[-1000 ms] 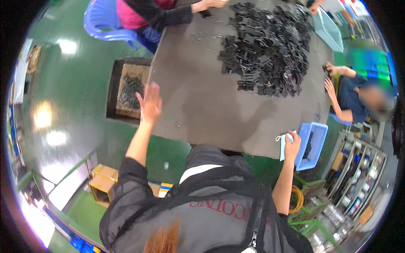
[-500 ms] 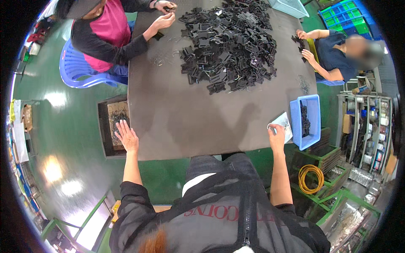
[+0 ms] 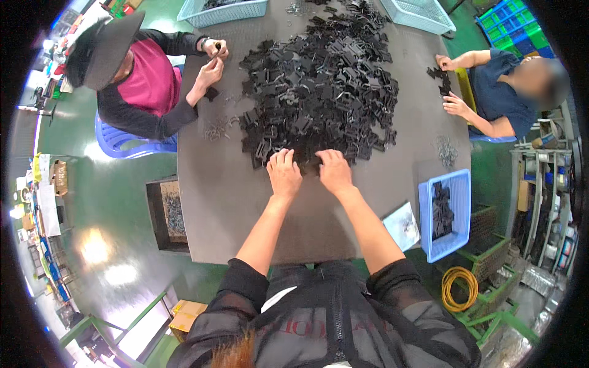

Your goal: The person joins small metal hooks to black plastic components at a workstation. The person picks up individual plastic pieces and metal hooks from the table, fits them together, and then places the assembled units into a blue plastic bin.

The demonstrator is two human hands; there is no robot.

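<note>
A large heap of black plastic parts [image 3: 319,86], shaped like small buckles or clips with metal wire bits among them, covers the middle of the table. At its near edge, my left hand [image 3: 284,176] has its fingers bent over some parts. My right hand [image 3: 335,173] is close beside it, fingers curled onto parts at the same edge. Some black parts show in the gap between the hands; my fingertips partly hide what they grip. A clear plastic bag [image 3: 402,226] lies on the table to the right, apart from my hands.
Next to the bag is a blue basket [image 3: 427,236] with black parts inside. Two co-workers sit at the left and right sides, handling black parts. Light-blue baskets [image 3: 230,16] stand at the far edge. Loose metal wire pieces [image 3: 446,151] lie right; an open box [image 3: 165,214] is beside the table.
My left hand has moved from the table's left edge, and my right has let go of the plastic bag. Both have come together at the heap. The view has shifted too.
</note>
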